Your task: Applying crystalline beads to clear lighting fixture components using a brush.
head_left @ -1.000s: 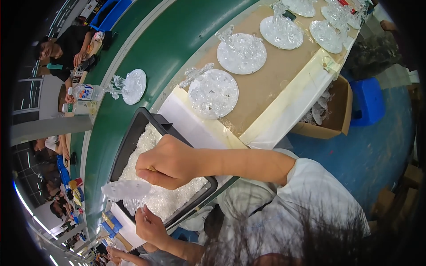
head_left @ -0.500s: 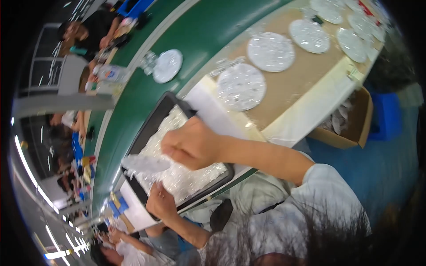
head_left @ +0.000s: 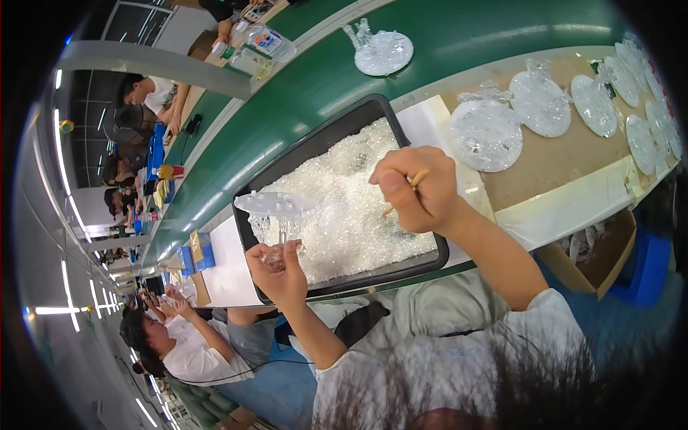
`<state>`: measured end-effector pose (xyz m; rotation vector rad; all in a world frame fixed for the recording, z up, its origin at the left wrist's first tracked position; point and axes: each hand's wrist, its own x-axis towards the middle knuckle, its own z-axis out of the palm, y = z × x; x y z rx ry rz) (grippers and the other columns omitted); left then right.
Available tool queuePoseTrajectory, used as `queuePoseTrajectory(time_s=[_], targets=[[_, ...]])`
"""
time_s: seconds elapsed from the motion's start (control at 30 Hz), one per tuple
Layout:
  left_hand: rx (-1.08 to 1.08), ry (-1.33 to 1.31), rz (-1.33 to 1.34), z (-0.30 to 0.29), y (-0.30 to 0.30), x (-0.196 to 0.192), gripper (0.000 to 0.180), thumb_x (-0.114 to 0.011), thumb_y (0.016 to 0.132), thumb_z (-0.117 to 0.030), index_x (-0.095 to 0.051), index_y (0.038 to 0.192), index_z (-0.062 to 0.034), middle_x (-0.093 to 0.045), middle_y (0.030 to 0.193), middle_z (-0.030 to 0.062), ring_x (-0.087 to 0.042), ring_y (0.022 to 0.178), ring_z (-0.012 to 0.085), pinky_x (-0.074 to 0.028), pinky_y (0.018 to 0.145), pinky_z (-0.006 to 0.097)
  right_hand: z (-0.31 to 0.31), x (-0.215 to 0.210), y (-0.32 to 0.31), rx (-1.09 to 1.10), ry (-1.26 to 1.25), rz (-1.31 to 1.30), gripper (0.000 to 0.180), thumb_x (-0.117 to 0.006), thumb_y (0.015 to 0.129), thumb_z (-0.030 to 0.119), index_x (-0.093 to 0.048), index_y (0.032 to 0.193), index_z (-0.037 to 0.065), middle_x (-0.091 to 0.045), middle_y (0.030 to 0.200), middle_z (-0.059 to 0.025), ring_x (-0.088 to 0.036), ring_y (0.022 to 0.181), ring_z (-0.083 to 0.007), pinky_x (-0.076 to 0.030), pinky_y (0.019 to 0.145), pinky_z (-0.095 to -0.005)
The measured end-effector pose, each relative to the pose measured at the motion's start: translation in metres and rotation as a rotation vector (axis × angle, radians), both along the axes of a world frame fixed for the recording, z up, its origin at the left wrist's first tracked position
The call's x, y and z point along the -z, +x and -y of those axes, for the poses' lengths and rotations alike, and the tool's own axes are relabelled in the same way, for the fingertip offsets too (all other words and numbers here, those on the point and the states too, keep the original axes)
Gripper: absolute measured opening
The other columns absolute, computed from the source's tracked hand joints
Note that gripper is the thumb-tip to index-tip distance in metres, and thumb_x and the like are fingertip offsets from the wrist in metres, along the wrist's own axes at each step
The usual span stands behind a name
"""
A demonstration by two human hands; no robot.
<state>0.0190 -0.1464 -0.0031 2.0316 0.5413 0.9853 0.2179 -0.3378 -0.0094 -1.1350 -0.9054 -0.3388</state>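
Note:
My left hand point(head_left: 278, 271) is closed around the clear stem of a decorated piece with a round whitish disc point(head_left: 271, 203). The disc is tilted almost edge-on over a black tray point(head_left: 438, 252) filled with small clear beads point(head_left: 337, 215). My right hand point(head_left: 421, 188) makes a fist around a thin wooden stick point(head_left: 418, 178). It is above the tray's right side, apart from the disc. The stick's lower end points down toward the beads, and its tip is hard to make out.
Several similar discs point(head_left: 487, 135) lie on the brown board at right. Another disc piece point(head_left: 383, 53) rests on the green belt point(head_left: 315, 97). A cardboard box point(head_left: 602, 261) and a blue bin point(head_left: 648, 272) stand low at right. Co-workers point(head_left: 172, 344) sit at left; bottles point(head_left: 265, 44) stand across.
The head view has turned, so the tray appears farther right. My right hand has moved away from the disc, and its stick now shows. The disc's stem is more visible.

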Motion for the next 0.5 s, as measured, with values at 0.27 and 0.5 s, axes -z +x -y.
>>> queuePoseTrajectory(time_s=[0.27,0.5], targets=[[0.039,-0.616,0.099,-0.007,-0.008,-0.013,0.028,-0.065,0.090,-0.003,-0.041,0.101,-0.0098,-0.067,0.074,0.0191,-0.033,0.040,0.0005,-0.016,0.035,0.018,-0.001,0.002,-0.003,-0.077,-0.080,-0.115,0.023,-0.049,0.098,0.013,-0.062,0.085,0.000,-0.060,0.063,-0.0067,-0.057,0.054,-0.0107,-0.044,0.049,-0.0240],[-0.021,-0.510,0.047,0.004,-0.009,-0.011,0.029,-0.067,0.087,-0.001,-0.043,0.101,-0.0090,-0.064,0.068,0.0113,-0.052,0.045,0.0083,-0.028,0.037,0.017,-0.003,0.004,-0.004,-0.102,-0.111,-0.156,0.024,-0.050,0.099,0.014,-0.063,0.086,-0.001,-0.059,0.065,-0.0062,-0.056,0.055,-0.0090,-0.043,0.050,-0.0230]])
